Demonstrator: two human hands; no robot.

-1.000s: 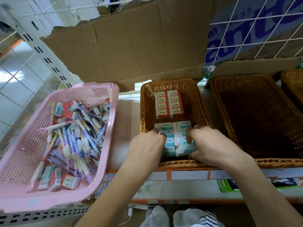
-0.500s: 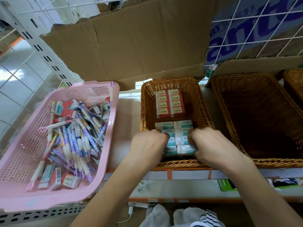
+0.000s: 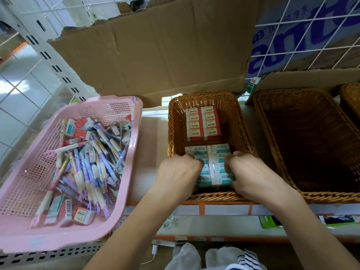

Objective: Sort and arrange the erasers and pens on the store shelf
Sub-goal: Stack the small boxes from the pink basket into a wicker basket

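While both hands are down in the small wicker basket [image 3: 172, 129] on the shelf [image 3: 152, 145]: the step in hand looks like squaring the teal erasers [image 3: 218, 151] into a tidy block at its near end.
Left hand [image 3: 179, 176]: knuckles up, fingers curled down over the left column of the teal erasers; grip clamped on them, fingertips hidden.
Right hand [image 3: 251, 176]: mirrors it, fingers curled onto the right column, thumb low at the near corner; grip clamped on the same block.
Red erasers [image 3: 202, 123]: two neat columns at the far end of the same basket, just beyond the teal ones, touched by neither hand.
Pink basket [image 3: 134, 149]: well left of the small one, holding a jumble of pens [image 3: 93, 162] with loose erasers [image 3: 81, 214] mixed among them.
Large wicker basket [image 3: 331, 197]: just right of the small one; probably meant for the pens.
Progress: erasers partly sorted, pens not yet begun, by my reading.
Next move calls for: letting go of the block without knocking its rows askew, then a reach left to pick a loose eraser from among the pens and match it by colour to its stack.
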